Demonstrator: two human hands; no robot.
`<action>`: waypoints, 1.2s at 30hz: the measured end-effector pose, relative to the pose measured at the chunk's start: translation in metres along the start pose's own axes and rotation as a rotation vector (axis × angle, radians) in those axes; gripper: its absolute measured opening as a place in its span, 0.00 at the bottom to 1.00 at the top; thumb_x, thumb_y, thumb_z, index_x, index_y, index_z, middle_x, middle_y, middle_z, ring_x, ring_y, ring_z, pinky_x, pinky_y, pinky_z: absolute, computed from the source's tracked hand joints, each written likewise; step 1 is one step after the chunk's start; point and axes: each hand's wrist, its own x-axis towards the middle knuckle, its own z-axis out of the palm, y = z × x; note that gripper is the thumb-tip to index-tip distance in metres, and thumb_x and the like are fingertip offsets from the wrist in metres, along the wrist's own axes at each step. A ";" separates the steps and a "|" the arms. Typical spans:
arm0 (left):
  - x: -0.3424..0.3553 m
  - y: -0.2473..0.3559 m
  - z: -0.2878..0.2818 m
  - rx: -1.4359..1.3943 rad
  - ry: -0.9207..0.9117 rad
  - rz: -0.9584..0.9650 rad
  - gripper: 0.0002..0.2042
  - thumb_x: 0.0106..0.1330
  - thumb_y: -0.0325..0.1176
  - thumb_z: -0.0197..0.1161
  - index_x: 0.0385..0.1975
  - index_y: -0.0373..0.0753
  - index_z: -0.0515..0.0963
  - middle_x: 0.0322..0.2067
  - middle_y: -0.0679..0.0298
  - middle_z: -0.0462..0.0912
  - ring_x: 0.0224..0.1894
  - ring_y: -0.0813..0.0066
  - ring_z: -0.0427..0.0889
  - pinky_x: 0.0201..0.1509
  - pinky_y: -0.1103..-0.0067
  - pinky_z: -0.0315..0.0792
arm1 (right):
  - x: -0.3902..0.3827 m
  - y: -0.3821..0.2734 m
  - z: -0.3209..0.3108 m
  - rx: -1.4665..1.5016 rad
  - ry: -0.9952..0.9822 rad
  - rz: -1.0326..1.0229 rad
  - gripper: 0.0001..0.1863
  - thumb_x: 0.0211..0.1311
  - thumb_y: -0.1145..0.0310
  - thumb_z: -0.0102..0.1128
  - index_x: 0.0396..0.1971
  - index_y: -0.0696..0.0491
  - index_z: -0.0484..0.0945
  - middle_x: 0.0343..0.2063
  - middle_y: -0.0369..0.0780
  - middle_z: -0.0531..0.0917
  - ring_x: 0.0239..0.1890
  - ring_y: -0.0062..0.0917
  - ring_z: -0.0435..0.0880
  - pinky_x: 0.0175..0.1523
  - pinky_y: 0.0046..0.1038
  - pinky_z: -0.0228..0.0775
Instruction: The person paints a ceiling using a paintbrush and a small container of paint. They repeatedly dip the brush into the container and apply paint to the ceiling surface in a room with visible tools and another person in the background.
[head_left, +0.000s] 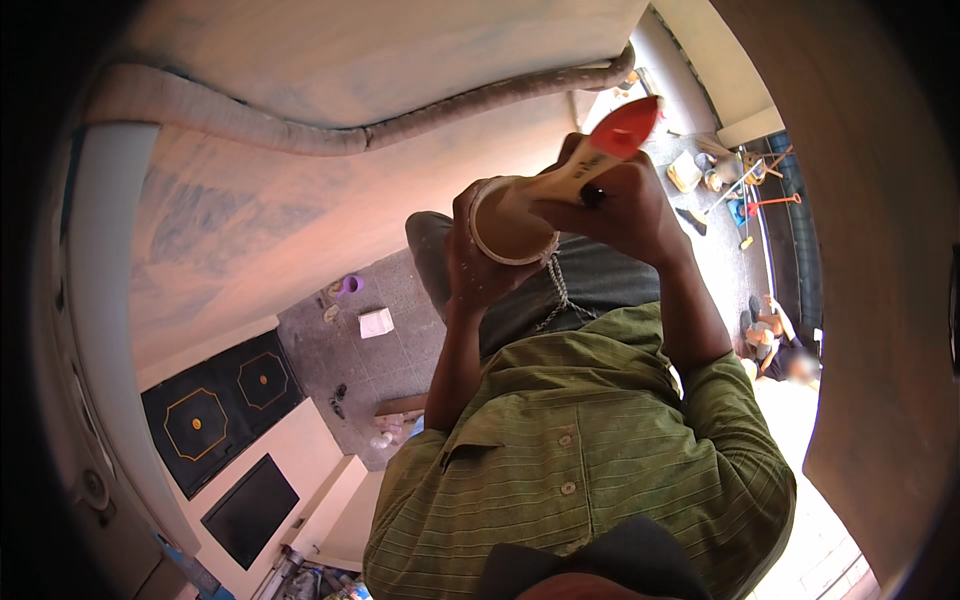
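Note:
My left hand (478, 278) is wrapped round a small round tub (514, 262) with a pale rim, its open mouth showing. In my right hand (632, 210) is a paintbrush (572, 180) with a pale handle and a red end, gripped by its handle. The red end points up and away to the right, while the lower end of the brush reaches into the mouth of the tub. Its bristles and the tub's contents cannot be made out. Both hands are close together in front of my dark trousers, and a braided cord hangs below the tub.
A pale pipe (365, 140) runs along the patchy wall ahead. On the floor at left lie a purple container (352, 284) and a white sheet (376, 322), near dark panelled doors (200, 420). An orange-handled tool (775, 202) and a person (765, 335) are far right.

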 end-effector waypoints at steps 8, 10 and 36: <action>-0.001 0.006 -0.001 0.008 -0.030 -0.009 0.45 0.39 0.39 0.85 0.58 0.36 0.64 0.48 0.53 0.80 0.48 0.59 0.84 0.51 0.68 0.80 | 0.015 -0.014 0.006 -0.020 0.048 -0.216 0.16 0.47 0.61 0.79 0.24 0.59 0.83 0.23 0.42 0.84 0.24 0.34 0.85 0.31 0.31 0.77; 0.001 0.005 0.000 -0.008 -0.033 0.011 0.45 0.39 0.39 0.85 0.59 0.36 0.64 0.49 0.52 0.80 0.49 0.59 0.84 0.51 0.68 0.80 | 0.016 -0.014 0.006 -0.022 0.013 -0.213 0.16 0.46 0.62 0.79 0.23 0.59 0.83 0.23 0.43 0.84 0.25 0.34 0.85 0.31 0.31 0.77; 0.003 0.001 0.011 -0.111 0.012 -0.161 0.43 0.39 0.36 0.84 0.57 0.37 0.67 0.48 0.56 0.82 0.50 0.64 0.84 0.54 0.70 0.80 | -0.013 0.010 0.004 0.125 0.205 -0.123 0.11 0.45 0.70 0.74 0.27 0.55 0.81 0.26 0.38 0.82 0.28 0.26 0.83 0.31 0.27 0.74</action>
